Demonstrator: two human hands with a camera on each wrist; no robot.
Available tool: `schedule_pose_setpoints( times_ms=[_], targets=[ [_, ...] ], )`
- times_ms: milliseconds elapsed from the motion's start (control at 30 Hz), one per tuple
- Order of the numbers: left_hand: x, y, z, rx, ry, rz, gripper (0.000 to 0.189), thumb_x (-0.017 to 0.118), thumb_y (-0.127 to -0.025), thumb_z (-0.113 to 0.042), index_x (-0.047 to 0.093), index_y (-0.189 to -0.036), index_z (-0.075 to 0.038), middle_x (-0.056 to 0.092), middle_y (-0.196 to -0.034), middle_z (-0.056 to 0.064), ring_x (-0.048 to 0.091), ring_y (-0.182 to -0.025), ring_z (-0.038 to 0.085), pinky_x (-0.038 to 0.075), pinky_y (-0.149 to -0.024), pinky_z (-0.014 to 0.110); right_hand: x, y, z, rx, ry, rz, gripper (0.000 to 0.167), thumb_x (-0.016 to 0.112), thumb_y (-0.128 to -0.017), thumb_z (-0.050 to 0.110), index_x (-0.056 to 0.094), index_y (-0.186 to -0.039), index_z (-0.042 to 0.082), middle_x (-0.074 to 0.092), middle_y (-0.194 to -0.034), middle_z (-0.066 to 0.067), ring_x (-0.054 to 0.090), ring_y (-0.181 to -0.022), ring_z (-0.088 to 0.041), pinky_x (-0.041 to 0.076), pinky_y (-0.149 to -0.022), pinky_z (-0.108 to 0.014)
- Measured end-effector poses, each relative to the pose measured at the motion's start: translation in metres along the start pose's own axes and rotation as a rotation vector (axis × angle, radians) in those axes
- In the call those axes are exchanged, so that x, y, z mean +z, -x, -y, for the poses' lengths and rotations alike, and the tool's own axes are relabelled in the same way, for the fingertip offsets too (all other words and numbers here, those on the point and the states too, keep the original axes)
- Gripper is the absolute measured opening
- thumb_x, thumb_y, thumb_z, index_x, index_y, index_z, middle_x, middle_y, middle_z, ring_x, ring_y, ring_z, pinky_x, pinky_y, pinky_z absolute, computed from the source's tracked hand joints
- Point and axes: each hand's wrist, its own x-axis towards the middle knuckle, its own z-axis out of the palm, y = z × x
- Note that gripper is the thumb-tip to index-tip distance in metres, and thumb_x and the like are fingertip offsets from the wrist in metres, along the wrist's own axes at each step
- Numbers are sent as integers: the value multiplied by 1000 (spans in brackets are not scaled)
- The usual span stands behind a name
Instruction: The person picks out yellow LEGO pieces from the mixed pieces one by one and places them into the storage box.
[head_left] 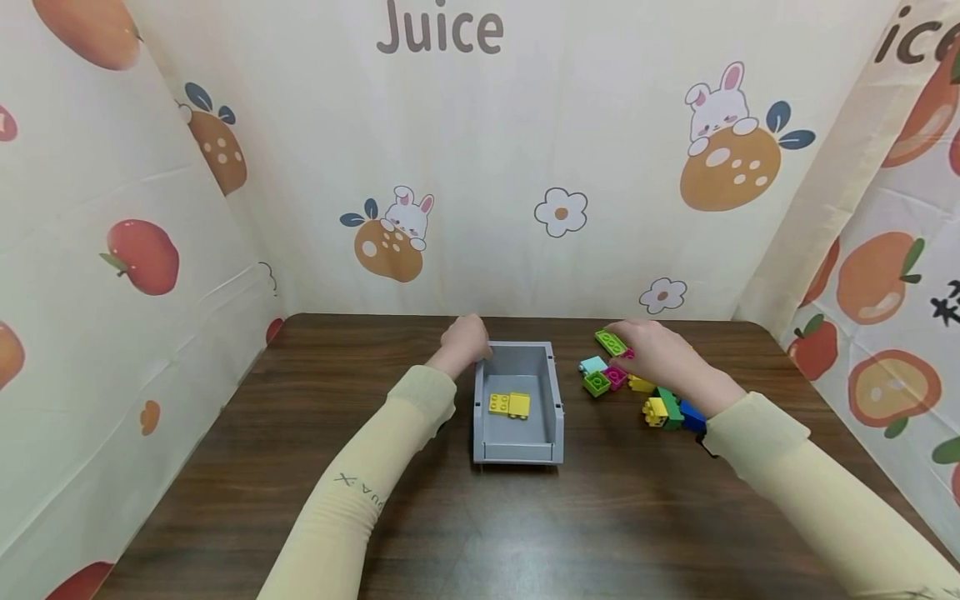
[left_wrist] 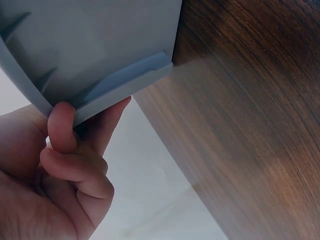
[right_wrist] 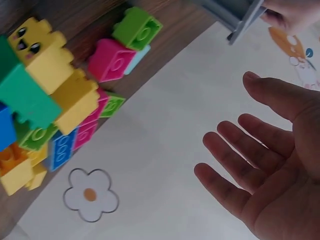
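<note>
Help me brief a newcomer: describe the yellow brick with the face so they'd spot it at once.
On the dark wooden table, find the grey bin; right of it lie bricks near the right hand. At their near side, the yellow brick sits against a dark green brick. The right wrist view shows its eyes and mouth, a face seen on no neighbour.

Shows, clockwise from the middle of the head view, a dark wood-grain desk (head_left: 480,533) at 6 o'clock and a pale back cloth (head_left: 480,150) at 12. Bears there the grey word "Juice" (head_left: 440,29) near 12, a small rabbit (head_left: 408,218) at 10, a larger rabbit (head_left: 720,108) at 2, both leaning on spotted fruits (head_left: 729,179), and a flower (head_left: 561,212) between 1 and 2. Continues with a red fruit (head_left: 146,257) printed on the left cloth (head_left: 75,200) at 9, and a cut orange (head_left: 894,379) just past 3.
</note>
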Motion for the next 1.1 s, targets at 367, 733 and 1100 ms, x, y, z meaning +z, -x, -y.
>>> schedule_pose_setpoints(
  times_ms=[367, 733, 1100],
  targets=[
    [0, 0, 0, 15, -2, -6, 22, 71, -82, -16, 63, -63, -10, 58, -59, 1, 57, -50, 13, 44, -49, 27, 11, 5, -26, 56, 22, 26, 47, 72, -83, 16, 56, -123, -3, 60, -119, -23, 58, -107, -39, 48, -86, -52],
    [-1, 0, 1, 17, 11, 1, 18, 71, -83, -14, 64, -66, -9, 60, -63, 3, 58, -52, 14, 45, -50, 28, 24, 3, -50, 107, -18, 67, 49, 71, -84, 20, 55, -125, -1, 58, -123, -25, 55, -110, -43, 44, -89, -57],
    [0, -1, 1, 15, 7, 1, 19, 71, -83, -15, 64, -66, -10, 61, -62, 2, 60, -53, 14, 45, -50, 28, 39, -1, -63, 122, -53, 130, 47, 71, -84, 17, 56, -122, -6, 58, -120, -28, 58, -104, -43, 47, -87, -54]
  ],
)
